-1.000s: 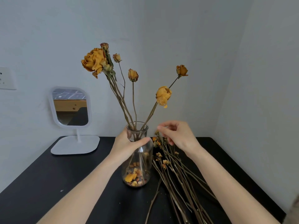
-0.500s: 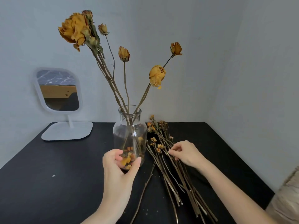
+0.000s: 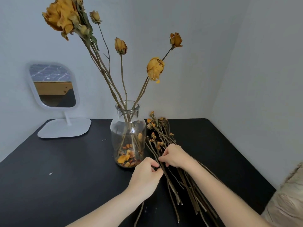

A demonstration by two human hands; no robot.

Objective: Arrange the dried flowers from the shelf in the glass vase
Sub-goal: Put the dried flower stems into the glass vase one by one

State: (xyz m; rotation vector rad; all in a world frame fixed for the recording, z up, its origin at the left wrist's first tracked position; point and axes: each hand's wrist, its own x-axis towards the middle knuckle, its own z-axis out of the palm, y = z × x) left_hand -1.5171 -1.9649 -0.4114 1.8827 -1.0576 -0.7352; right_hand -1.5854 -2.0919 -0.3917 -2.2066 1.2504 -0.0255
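A clear glass vase (image 3: 128, 128) stands on the black table (image 3: 65, 169), with loose petals at its bottom and several tall dried yellow flowers (image 3: 155, 68) rising out of its neck. A bundle of thin dried stems with small orange blooms (image 3: 159, 133) lies flat on the table just right of the vase. Both hands meet over this bundle. My left hand (image 3: 146, 179) pinches at a stem with thumb and fingertips. My right hand (image 3: 174, 155) has its fingers curled onto the same stems from the other side. Neither hand touches the vase.
A white stand mirror (image 3: 54, 89) sits at the back left on its flat base. Grey walls close in behind and on the right. A beige fabric edge (image 3: 288, 202) shows at the lower right corner. Small petal crumbs dot the table.
My left hand has let go of the vase and moved right to the stem bundle. My right hand came down from the vase's neck onto the stems.
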